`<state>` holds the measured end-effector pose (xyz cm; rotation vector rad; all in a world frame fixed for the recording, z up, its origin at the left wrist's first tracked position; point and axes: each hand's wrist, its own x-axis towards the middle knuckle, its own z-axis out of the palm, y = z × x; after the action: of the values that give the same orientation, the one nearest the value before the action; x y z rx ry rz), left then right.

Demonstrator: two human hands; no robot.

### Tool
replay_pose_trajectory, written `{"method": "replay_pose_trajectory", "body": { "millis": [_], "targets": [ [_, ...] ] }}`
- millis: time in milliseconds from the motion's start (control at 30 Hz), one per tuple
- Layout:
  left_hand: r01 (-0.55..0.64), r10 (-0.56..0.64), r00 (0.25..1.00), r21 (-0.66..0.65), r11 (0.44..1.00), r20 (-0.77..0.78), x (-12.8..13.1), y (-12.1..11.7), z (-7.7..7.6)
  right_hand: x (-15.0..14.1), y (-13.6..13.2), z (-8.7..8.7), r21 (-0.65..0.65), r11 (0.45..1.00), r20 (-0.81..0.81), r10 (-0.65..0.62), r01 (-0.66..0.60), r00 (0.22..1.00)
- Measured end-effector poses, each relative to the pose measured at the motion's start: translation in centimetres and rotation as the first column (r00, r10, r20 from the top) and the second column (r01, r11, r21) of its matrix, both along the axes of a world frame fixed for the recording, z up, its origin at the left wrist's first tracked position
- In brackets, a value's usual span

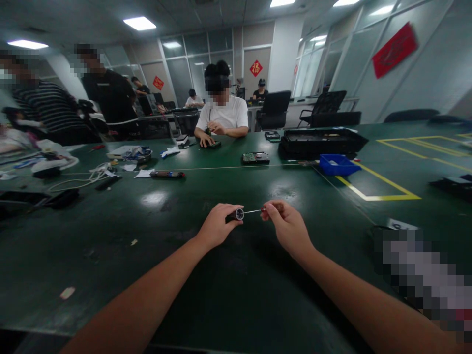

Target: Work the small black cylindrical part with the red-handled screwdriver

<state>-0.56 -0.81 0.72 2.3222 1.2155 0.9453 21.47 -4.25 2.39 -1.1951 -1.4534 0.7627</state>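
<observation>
My left hand (217, 223) grips a dark cylindrical part (239, 214) with a pale ring at its open end, which faces right. My right hand (285, 221) is closed around the reddish handle of a screwdriver (252, 211). The thin metal shaft points left, and its tip meets or enters the ringed end; I cannot tell how deep. Both hands are raised over the green table (206, 305). Most of the cylinder is hidden behind my left fingers.
Across the table a person in a white shirt (228, 115) works on a small device. Hard drives (255, 158), a long black housing (320, 141) and a blue bin (337, 165) lie ahead. Cables (83, 179) and a dark tool (167, 174) are at left; a blurred-out shape lies right.
</observation>
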Motion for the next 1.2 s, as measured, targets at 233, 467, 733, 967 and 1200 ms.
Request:
{"method": "replay_pose_trajectory", "body": {
  "millis": [233, 467, 733, 967, 1200],
  "targets": [
    [0.009, -0.009, 1.000, 0.013, 1.000, 0.019, 0.0, 0.0, -0.2, 0.1, -0.6, 1.2, 0.025, 0.983, 0.305, -0.182, 0.183, 0.935],
    [0.012, -0.012, 1.000, 0.012, 1.000, 0.014, -0.1, 0.1, -0.3, -0.1, -1.2, 1.2, 0.127, 0.992, 0.291, -0.016, -0.022, 0.956],
    [0.009, -0.010, 1.000, 0.011, 1.000, 0.018, -0.2, 0.1, -0.3, -0.3, -1.3, 1.5, 0.055, 0.998, 0.317, 0.005, -0.024, 0.948],
    [0.013, -0.013, 1.000, 0.013, 1.000, 0.019, -0.2, 0.1, -0.4, -0.3, -1.6, 1.6, 0.088, 0.993, 0.339, 0.046, -0.080, 0.940],
    [0.007, -0.007, 1.000, -0.006, 1.000, 0.014, -0.1, 0.1, -0.4, -0.2, -0.8, 0.3, 0.018, 0.999, 0.038, 0.028, -0.029, 0.999]
  ]
}}
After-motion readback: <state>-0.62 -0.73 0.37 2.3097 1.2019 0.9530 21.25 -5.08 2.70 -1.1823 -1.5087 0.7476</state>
